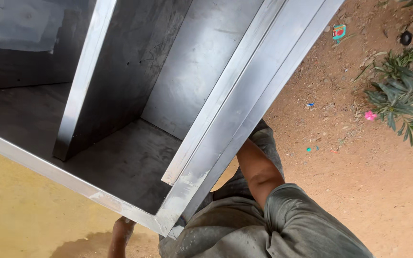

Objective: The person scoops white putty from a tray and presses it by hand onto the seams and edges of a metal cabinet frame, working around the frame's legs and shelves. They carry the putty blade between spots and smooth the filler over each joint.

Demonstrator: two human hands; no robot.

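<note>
A large steel cabinet (225,110) with an open face fills the upper left of the head view. It has a bright angle-iron frame and an upright divider (84,81) inside. My right forearm (259,172) reaches under the cabinet's right edge, and the hand is hidden behind the metal. Below the cabinet's near corner (168,224) a bare limb shows, which seems to be my left hand (122,227) up against the lower frame rail. Its fingers are hidden. My grey, dusty clothing (273,224) takes up the bottom middle.
Reddish dirt ground (359,172) lies to the right, with small bits of litter. A green shrub with a pink flower (397,95) grows at the right edge. A yellow surface with a wet patch (20,210) lies at the lower left.
</note>
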